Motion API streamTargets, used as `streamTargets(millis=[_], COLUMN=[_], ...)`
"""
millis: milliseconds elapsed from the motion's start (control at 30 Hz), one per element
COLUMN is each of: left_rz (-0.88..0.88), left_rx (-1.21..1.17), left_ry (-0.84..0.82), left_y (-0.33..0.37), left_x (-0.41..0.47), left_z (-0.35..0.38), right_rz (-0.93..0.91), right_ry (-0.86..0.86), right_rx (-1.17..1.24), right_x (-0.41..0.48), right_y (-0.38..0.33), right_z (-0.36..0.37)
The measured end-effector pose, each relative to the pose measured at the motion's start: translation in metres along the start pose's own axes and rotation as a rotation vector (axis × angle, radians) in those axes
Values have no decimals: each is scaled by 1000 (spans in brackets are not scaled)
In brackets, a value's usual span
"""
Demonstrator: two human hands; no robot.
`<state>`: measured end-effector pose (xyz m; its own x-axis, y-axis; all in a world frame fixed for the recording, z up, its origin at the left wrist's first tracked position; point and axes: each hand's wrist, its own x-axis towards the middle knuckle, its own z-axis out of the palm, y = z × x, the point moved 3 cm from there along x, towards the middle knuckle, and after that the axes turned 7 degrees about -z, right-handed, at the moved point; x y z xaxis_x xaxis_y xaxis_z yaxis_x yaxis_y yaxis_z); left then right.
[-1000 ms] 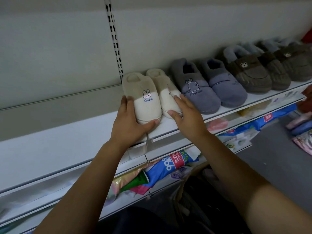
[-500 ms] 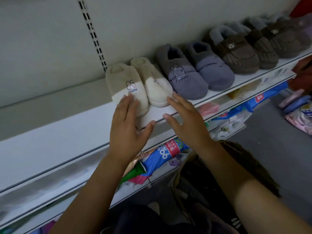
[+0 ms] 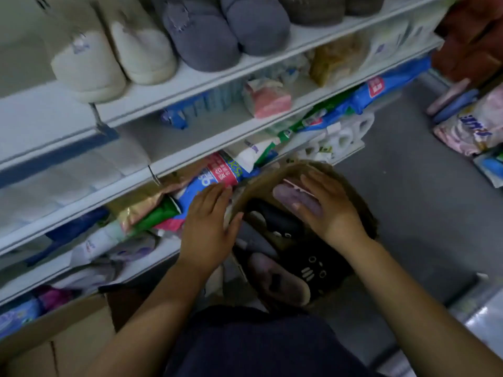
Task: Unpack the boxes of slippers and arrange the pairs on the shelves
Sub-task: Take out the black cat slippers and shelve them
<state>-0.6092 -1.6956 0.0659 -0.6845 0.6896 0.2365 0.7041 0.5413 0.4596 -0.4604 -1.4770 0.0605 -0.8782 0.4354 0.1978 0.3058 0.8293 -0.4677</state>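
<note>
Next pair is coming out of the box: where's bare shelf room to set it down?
Top shelf: bare stretch left of the cream slippers; to their right, grey slippers and brown slippers fill it. The shelf below is bare in front of the blue pack. Lower shelves are crowded with packets.

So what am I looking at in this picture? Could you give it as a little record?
Top shelf: cream slippers beside grey slippers
Box: open cardboard, loose slippers inside
Left hand: open, at the box's left edge
Right hand: over a lilac slipper in the box, grip unclear
Lower shelves: packets
</note>
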Motion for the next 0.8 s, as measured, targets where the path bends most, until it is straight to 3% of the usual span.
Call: streamTargets(millis=[100,267,367,467,633,800], left_rz=[-74,-247,-422,-579,-681,-768], left_rx=[37,38,-9,-88,-236,-315], left_ry=[-145,-457,-641,-802,-958,-1027], left_y=[18,33,43,46,41,36], left_x=[-40,-108,-144,-168,-181,-178], left_z=[50,123,158,190,226,244], right_rz=[51,342,385,437,680,887], right_ry=[-36,-476,-728,-866,-799,-702], right_rx=[37,90,122,156,317,330], right_x=[-56,-133,-156,-160,-155,-148], right_y=[56,137,161,171,181,174], right_z=[5,56,83,109,141,160])
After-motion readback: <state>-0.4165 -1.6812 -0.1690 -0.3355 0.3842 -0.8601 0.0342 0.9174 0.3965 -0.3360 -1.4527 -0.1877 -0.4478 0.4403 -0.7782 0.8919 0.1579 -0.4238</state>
